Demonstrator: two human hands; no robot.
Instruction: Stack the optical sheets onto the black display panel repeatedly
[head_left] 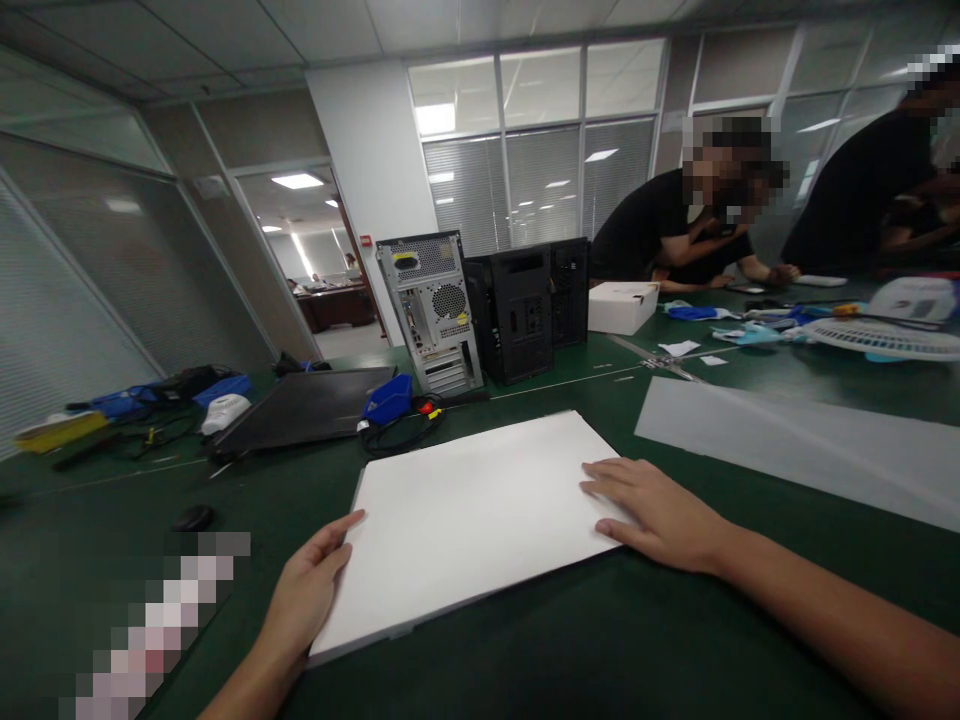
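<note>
A flat white rectangular panel (480, 520) lies on the green table (540, 650), directly in front of me. Its left edge is touched by my left hand (311, 580), whose thumb and fingers rest along the rim, slightly apart. On the panel's right part lies my right hand (649, 510), fingers spread over the white surface, palm at the right edge. Neither hand is wrapped round anything. The underside of the panel is hidden, apart from a thin rim along the near edge.
Computer cases (431, 310) stand behind the panel, beside a white box (622, 307). A black flat screen (304, 410) and cables lie at left. A translucent sheet (795, 440) is at right. Two people in black lean over the table at back right.
</note>
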